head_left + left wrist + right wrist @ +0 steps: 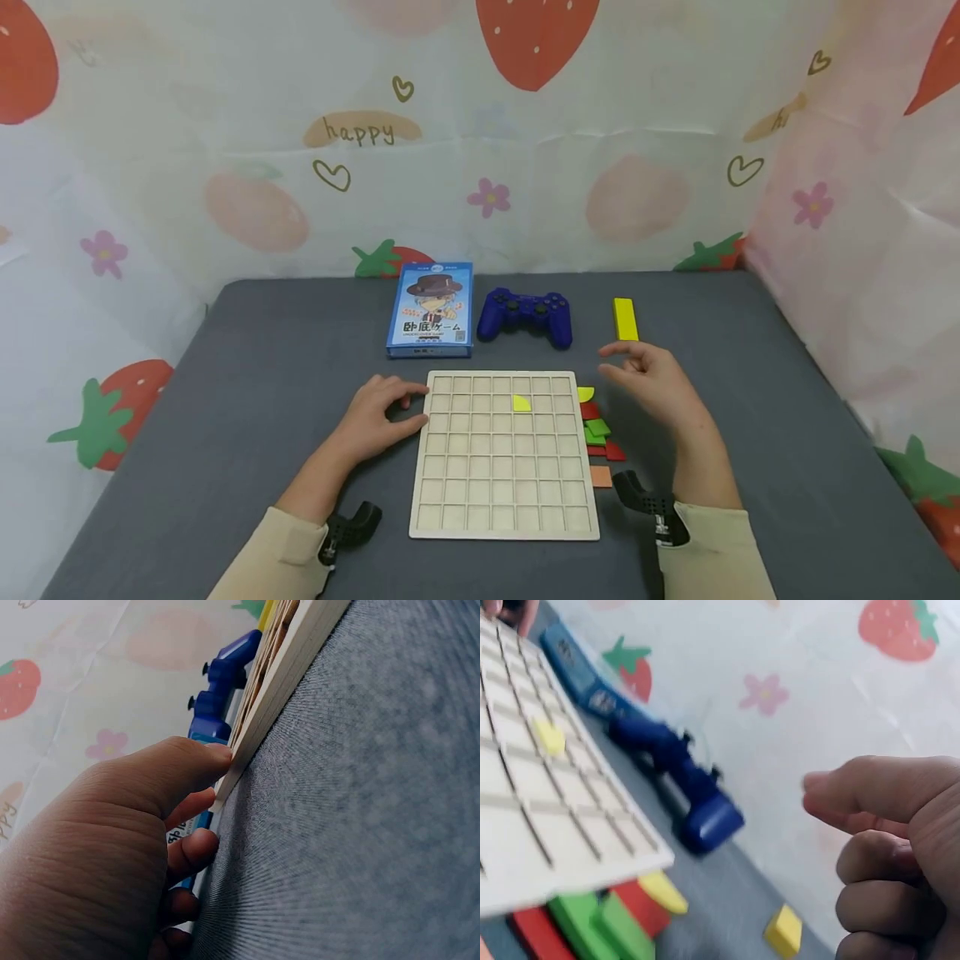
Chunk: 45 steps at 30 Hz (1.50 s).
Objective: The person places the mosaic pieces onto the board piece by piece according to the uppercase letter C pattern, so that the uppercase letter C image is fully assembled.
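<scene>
Underfoot grey table cloth [225, 400], strawberry-print curtain walls [225, 167] behind, beside

Grey table [225, 375], grid board [504, 454], blue box [431, 309], gamepad [525, 316], coloured pieces [600, 433]

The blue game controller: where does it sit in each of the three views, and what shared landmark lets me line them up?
Head: blue game controller lies at centre, just beyond the wooden grid board, right of the blue card box.
Left wrist: top centre, seen edge-on past the board's edge.
Right wrist: blurred, centre, beyond the board's corner.
Shared landmark: the wooden grid board.
</scene>
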{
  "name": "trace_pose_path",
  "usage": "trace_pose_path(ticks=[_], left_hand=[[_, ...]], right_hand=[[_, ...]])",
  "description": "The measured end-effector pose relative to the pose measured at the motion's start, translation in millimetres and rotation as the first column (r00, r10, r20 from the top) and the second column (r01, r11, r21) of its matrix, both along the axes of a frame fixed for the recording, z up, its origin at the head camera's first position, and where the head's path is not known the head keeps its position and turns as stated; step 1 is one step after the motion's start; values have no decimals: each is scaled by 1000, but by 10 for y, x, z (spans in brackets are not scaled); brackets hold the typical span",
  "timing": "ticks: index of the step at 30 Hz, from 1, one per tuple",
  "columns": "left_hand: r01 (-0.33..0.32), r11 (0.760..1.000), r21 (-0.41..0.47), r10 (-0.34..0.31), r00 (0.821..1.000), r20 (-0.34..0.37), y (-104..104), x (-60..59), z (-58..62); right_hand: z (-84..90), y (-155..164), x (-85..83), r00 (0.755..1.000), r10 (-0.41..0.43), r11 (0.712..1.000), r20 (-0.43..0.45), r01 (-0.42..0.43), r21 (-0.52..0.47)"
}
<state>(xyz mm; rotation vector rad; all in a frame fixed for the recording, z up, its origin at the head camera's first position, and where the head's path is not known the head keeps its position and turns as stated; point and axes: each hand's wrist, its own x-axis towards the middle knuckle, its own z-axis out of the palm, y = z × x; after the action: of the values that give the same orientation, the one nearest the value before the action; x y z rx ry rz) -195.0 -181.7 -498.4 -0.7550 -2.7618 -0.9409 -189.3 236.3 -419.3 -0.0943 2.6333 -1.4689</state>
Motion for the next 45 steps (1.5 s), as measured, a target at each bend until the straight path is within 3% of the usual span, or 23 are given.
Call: trace_pose_path(ticks=[8,16,23,34,45], left_hand=[[7,1000,11,-6,1000,-10,17,10,-8],[-11,1000,7,11,1000,-7,-16,10,13],[-14,1000,2,14,999,33,-24,5,8],[-1,1000,8,1,1000,16,-17,-2,28],[-7,1000,-1,7,999,36,-25,10,23]], right_hand=[[-186,157,-48,992,87,996,92,-86,-5],[-323,127,-91,957,178,983,228,-181,-8],[-341,50,-102,961,110,990,255,-127,52],[-336,4,-45,973,31,994,229,-55,99],[-326,-4,-96,971,79,987,227,-108,118]])
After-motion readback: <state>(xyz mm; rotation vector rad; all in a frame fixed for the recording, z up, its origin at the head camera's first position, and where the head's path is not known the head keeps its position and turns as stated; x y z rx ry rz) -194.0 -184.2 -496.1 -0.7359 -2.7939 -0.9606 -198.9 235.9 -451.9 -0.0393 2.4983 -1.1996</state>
